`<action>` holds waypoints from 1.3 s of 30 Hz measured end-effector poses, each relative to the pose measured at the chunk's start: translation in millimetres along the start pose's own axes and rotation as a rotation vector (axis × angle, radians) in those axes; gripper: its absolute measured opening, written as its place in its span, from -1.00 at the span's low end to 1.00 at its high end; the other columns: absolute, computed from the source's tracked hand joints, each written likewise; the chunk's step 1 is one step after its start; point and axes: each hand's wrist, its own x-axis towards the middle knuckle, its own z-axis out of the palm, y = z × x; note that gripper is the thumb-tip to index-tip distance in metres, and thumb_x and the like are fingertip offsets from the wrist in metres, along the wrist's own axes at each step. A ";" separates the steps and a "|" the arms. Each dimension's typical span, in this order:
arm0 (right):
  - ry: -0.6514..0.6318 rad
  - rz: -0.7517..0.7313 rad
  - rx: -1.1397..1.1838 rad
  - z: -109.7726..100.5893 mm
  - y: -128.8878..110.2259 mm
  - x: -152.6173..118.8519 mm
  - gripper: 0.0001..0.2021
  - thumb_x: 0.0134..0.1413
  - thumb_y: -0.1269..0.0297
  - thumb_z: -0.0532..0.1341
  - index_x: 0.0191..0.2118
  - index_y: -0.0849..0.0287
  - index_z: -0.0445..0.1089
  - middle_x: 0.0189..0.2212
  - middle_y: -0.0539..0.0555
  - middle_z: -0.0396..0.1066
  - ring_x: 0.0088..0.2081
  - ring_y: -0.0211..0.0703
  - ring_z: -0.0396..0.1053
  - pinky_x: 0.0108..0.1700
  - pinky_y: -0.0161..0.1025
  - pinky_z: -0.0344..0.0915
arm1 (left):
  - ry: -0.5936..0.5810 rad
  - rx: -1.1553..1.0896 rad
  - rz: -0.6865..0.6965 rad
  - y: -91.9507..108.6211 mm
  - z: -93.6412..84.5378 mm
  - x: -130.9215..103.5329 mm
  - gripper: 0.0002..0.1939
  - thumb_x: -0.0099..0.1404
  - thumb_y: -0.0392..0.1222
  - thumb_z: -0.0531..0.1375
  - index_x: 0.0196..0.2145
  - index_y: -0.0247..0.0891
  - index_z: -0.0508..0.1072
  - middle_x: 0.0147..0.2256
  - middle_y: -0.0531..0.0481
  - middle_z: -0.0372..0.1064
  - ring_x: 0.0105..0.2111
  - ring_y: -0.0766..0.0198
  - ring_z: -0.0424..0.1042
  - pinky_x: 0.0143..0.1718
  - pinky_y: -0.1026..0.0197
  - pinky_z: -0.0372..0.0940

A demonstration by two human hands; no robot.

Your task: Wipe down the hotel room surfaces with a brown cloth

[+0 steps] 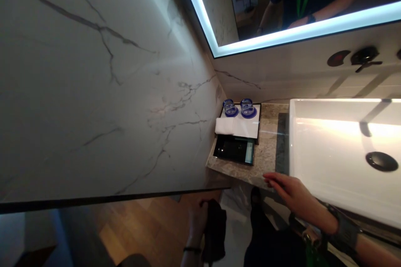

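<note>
1. Pale wall (94,91) with grey veins, left of the counter.
2. Mirror (250,0) edged by a glowing bluish-white strip (266,35).
3. Brown-grey stone counter (267,133), white basin (332,150) toward its right.
4. Wood floor (150,229) at lower left.

Up top, the lit mirror (291,31) runs out past the upper and right edges, slicing off the reflected person's head! Over on the right, the basin (332,150) is cut by the frame, and a dark wall fitting (399,54) barely pokes in. On the glasses (247,108), the print is too small to read, likewise the pale panel (249,152) on the black tray. Down low, the left hand (199,217) is dim and blurred, its fingers partly hidden at the dark item (214,231), whose kind can't be told. Both forearms leave the frame!
</note>
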 end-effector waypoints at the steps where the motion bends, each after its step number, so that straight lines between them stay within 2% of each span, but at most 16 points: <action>1: -0.054 -0.018 -0.050 11.2 -1.2 8.1 -0.65 0.26 0.17 -0.02 -0.05 0.17 0.43 -0.15 0.12 0.47 -0.13 -0.06 0.43 -0.05 -0.12 0.38 | 0.026 -0.023 0.046 10.0 -14.5 8.4 -0.73 0.13 -0.31 0.01 -0.39 -0.28 0.52 -0.36 -0.02 0.52 -0.27 0.19 0.48 -0.18 0.20 0.32; 4: -0.104 -0.020 -0.238 44.7 7.3 35.4 -0.65 0.24 0.31 -0.03 0.01 0.23 0.40 -0.08 0.17 0.44 -0.06 -0.03 0.39 0.03 -0.07 0.33 | 0.071 -0.077 0.255 47.4 -49.3 31.9 -0.74 0.10 -0.27 0.01 -0.40 -0.24 0.50 -0.37 0.00 0.50 -0.29 0.18 0.46 -0.18 0.15 0.33; 6: -0.082 -0.028 -0.400 65.3 22.0 55.3 -0.65 0.21 0.40 -0.01 0.04 0.27 0.37 -0.04 0.20 0.40 -0.01 -0.01 0.35 0.06 -0.05 0.30 | 0.092 -0.116 0.400 75.5 -60.0 48.3 -0.74 0.11 -0.27 0.01 -0.39 -0.24 0.50 -0.35 -0.01 0.48 -0.29 0.19 0.45 -0.18 0.14 0.33; 7: -0.077 -0.044 -0.489 74.5 30.8 65.1 -0.64 0.20 0.45 -0.01 0.05 0.28 0.36 -0.02 0.22 0.38 0.03 0.01 0.32 0.09 -0.03 0.28 | 0.095 -0.137 0.460 89.7 -59.7 57.3 -0.75 0.11 -0.28 0.01 -0.39 -0.25 0.50 -0.34 -0.02 0.48 -0.29 0.20 0.44 -0.17 0.14 0.32; 8: -0.084 -0.061 -0.574 82.7 40.0 74.4 -0.63 0.18 0.49 0.00 0.05 0.30 0.36 0.01 0.23 0.36 0.07 0.03 0.28 0.11 -0.02 0.25 | 0.087 -0.161 0.507 103.5 -55.0 66.7 -0.75 0.11 -0.30 0.02 -0.39 -0.25 0.49 -0.33 -0.02 0.47 -0.28 0.21 0.44 -0.15 0.15 0.32; 10: -0.122 -0.086 -0.699 95.6 57.1 89.7 -0.62 0.13 0.57 0.02 0.04 0.34 0.37 0.05 0.26 0.33 0.15 0.07 0.18 0.16 0.01 0.19 | 0.033 -0.228 0.583 127.8 -33.0 85.1 -0.74 0.18 -0.31 0.02 -0.30 -0.26 0.50 -0.27 -0.05 0.47 -0.23 0.23 0.44 -0.11 0.16 0.32; 13: -0.185 -0.077 -0.756 107.1 75.5 100.9 -0.61 0.08 0.63 0.04 0.02 0.35 0.39 -0.01 0.26 0.38 0.14 0.07 0.20 0.18 -0.02 0.17 | -0.148 -0.240 0.734 149.2 19.0 105.8 -0.65 0.29 -0.19 0.05 0.00 -0.32 0.39 0.00 -0.17 0.37 -0.02 0.20 0.37 0.04 0.15 0.28; 16: -0.196 -0.034 -0.768 112.9 84.8 100.3 -0.60 0.10 0.63 0.03 0.03 0.33 0.38 -0.04 0.24 0.40 0.13 0.05 0.21 0.15 -0.02 0.19 | -0.386 0.034 0.950 153.6 63.3 114.9 -0.50 0.30 -0.03 0.12 0.13 -0.30 0.28 0.14 -0.20 0.23 0.13 0.11 0.22 0.17 0.08 0.17; 17: -0.195 -0.015 -0.774 114.2 86.4 99.1 -0.60 0.10 0.63 0.02 0.03 0.34 0.38 -0.04 0.25 0.40 0.15 0.06 0.19 0.15 -0.01 0.19 | -0.429 0.155 1.000 153.8 72.3 116.8 -0.51 0.31 0.00 0.11 0.13 -0.26 0.29 0.12 -0.17 0.24 0.12 0.09 0.23 0.16 0.05 0.17; 19: -0.190 0.023 -0.786 116.4 87.8 97.4 -0.59 0.10 0.64 0.00 0.04 0.36 0.37 -0.03 0.27 0.39 0.18 0.07 0.15 0.13 0.00 0.21 | -0.440 0.361 1.036 155.3 81.1 122.2 -0.56 0.34 0.02 0.06 0.10 -0.18 0.31 0.06 -0.13 0.29 0.04 0.07 0.28 0.06 0.03 0.26; 23: -0.182 0.076 -0.798 117.4 84.6 98.1 -0.54 0.08 0.67 -0.04 0.07 0.34 0.35 0.02 0.29 0.35 0.23 0.02 0.08 0.09 -0.04 0.25 | -0.419 0.625 0.956 161.8 75.1 148.1 -0.66 0.31 -0.04 0.09 0.00 -0.16 0.39 -0.02 -0.11 0.29 -0.07 0.07 0.36 -0.10 0.11 0.33; 27: -0.173 0.105 -0.795 116.9 79.2 99.6 -0.54 0.09 0.65 -0.05 0.04 0.30 0.38 0.05 0.28 0.33 0.24 -0.02 0.05 0.09 -0.06 0.24 | -0.428 0.726 0.845 163.2 61.4 183.1 -0.73 0.33 -0.19 0.04 -0.11 -0.24 0.47 -0.11 -0.14 0.33 -0.16 0.14 0.43 -0.13 0.17 0.31; 29: -0.173 0.112 -0.787 117.5 78.2 99.7 -0.54 0.09 0.65 -0.04 0.05 0.32 0.36 0.05 0.28 0.34 0.25 0.00 0.04 0.09 -0.05 0.23 | -0.416 0.749 0.815 164.3 60.2 191.0 -0.71 0.33 -0.17 0.05 -0.09 -0.30 0.46 -0.12 -0.19 0.33 -0.15 0.09 0.43 -0.12 0.12 0.32; 33: -0.189 0.101 -0.768 118.9 79.9 100.0 -0.55 0.05 0.63 0.01 0.07 0.35 0.35 0.02 0.26 0.36 0.26 0.00 0.00 0.13 -0.07 0.20 | -0.480 0.752 0.839 174.1 77.0 176.7 -0.49 0.16 0.06 0.24 -0.03 -0.32 0.42 -0.07 -0.27 0.30 -0.16 0.01 0.45 -0.15 0.08 0.36; 36: -0.203 0.097 -0.766 118.2 81.9 100.9 -0.53 0.04 0.64 0.00 0.07 0.34 0.35 0.01 0.26 0.37 0.25 0.00 0.03 0.12 -0.11 0.21 | -0.567 0.708 0.934 180.6 92.7 159.5 -0.57 0.18 0.01 0.23 -0.03 -0.19 0.44 -0.06 -0.16 0.31 -0.13 0.10 0.44 -0.08 0.15 0.35; 39: -0.222 0.098 -0.774 116.2 82.6 101.3 -0.52 0.04 0.67 -0.04 0.05 0.36 0.37 -0.01 0.27 0.38 0.24 0.04 0.04 0.08 -0.06 0.24 | -0.618 0.667 0.983 175.9 91.6 160.9 -0.68 0.23 -0.08 0.19 -0.04 -0.07 0.46 -0.07 -0.02 0.33 -0.11 0.22 0.43 -0.03 0.24 0.32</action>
